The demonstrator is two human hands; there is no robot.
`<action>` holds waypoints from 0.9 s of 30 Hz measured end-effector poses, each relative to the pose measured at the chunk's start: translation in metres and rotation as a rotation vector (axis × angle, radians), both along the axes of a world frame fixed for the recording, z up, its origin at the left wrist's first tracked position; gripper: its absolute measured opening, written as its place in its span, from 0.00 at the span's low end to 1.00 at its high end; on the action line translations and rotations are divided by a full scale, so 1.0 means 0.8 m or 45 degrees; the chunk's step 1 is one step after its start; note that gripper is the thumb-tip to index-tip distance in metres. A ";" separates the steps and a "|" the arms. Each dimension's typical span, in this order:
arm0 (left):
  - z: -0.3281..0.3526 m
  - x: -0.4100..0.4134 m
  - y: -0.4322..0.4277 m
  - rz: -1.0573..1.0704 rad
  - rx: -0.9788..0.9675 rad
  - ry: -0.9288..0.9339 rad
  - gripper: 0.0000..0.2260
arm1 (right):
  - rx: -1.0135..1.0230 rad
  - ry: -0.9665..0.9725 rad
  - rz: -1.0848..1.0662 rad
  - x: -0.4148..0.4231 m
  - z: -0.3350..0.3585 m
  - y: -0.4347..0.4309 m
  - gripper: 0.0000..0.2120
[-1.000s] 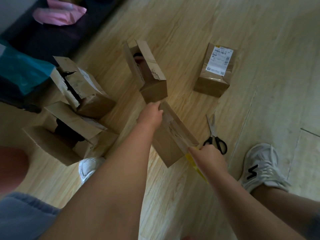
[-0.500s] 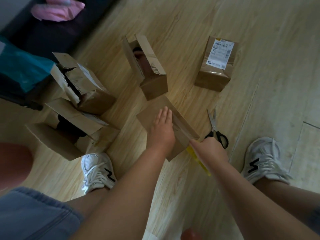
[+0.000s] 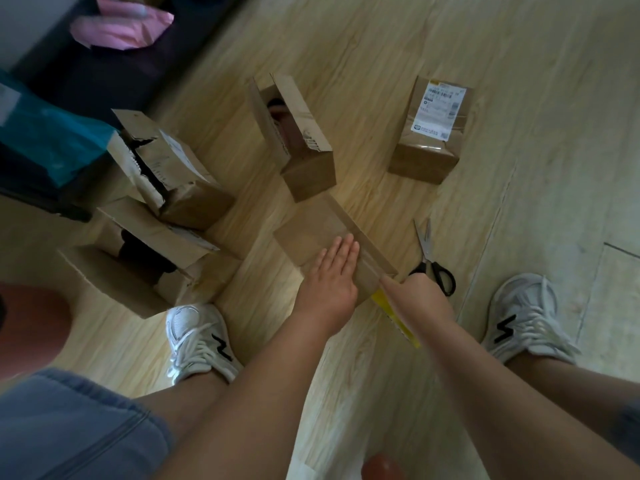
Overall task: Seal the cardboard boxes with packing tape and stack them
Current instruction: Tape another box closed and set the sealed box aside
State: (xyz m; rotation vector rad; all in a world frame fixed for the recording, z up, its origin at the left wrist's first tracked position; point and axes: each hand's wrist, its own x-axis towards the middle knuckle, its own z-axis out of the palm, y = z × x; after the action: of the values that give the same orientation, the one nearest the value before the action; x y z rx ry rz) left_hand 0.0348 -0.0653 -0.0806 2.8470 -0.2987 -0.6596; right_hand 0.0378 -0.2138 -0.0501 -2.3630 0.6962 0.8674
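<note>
A flat brown cardboard box point(image 3: 311, 230) lies on the wood floor in front of me. My left hand point(image 3: 332, 275) presses on its top with straight fingers. At the box's near right corner my right hand point(image 3: 419, 289) is curled round a yellow roll of packing tape point(image 3: 398, 317), most of it hidden under my forearm. A strip of tape point(image 3: 367, 244) runs along the box's right edge. An open box point(image 3: 294, 133) stands behind it, and a sealed box with a white label point(image 3: 429, 133) sits at the back right.
Two torn open boxes point(image 3: 166, 174) point(image 3: 145, 258) lie at the left beside my left shoe point(image 3: 197, 341). Black-handled scissors point(image 3: 429, 258) lie on the floor right of the box. My right shoe point(image 3: 523, 317) is at the right. A dark couch with pink fabric point(image 3: 117, 26) borders the upper left.
The box went from tilted up on edge to lying flat on the floor. My left hand moved from its far end to pressing flat on its top.
</note>
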 end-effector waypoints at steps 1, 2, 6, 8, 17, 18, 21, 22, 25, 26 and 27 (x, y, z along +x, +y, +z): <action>0.000 -0.003 0.000 -0.018 -0.029 0.040 0.27 | -0.008 0.009 -0.002 -0.001 0.000 0.000 0.21; 0.000 -0.004 -0.001 -0.012 -0.050 0.074 0.27 | -0.017 0.013 -0.005 -0.002 0.000 -0.001 0.21; 0.006 0.007 -0.002 0.001 -0.082 0.148 0.27 | 0.011 0.015 -0.029 0.000 -0.002 -0.002 0.19; 0.013 0.019 0.001 -0.006 -0.102 0.109 0.26 | 0.026 0.014 -0.043 0.001 -0.001 -0.002 0.20; -0.005 0.037 0.014 -0.039 0.125 0.094 0.26 | 0.031 0.036 -0.067 0.005 -0.009 -0.004 0.22; -0.005 0.039 0.015 -0.042 0.134 0.094 0.26 | 0.027 0.040 -0.069 0.006 -0.009 -0.004 0.21; 0.001 0.035 0.014 -0.033 0.108 0.025 0.25 | 0.023 0.042 -0.068 0.008 -0.007 -0.003 0.21; 0.004 0.028 0.014 -0.040 0.062 0.001 0.25 | 0.021 0.046 -0.067 0.008 -0.007 -0.003 0.21; 0.005 -0.004 0.007 -0.066 -0.029 0.033 0.25 | 0.005 0.047 -0.063 0.007 -0.008 -0.003 0.20; 0.003 -0.011 0.007 -0.056 -0.029 0.059 0.25 | 0.001 0.046 -0.061 0.005 -0.010 -0.003 0.20; 0.002 -0.011 0.006 -0.038 -0.030 0.081 0.25 | -0.005 0.046 -0.060 0.005 -0.009 -0.002 0.20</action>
State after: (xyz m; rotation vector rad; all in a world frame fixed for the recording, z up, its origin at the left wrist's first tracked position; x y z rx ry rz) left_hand 0.0257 -0.0604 -0.0789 2.7977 -0.3373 -0.7454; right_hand 0.0418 -0.2157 -0.0577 -2.3301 0.7652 0.8911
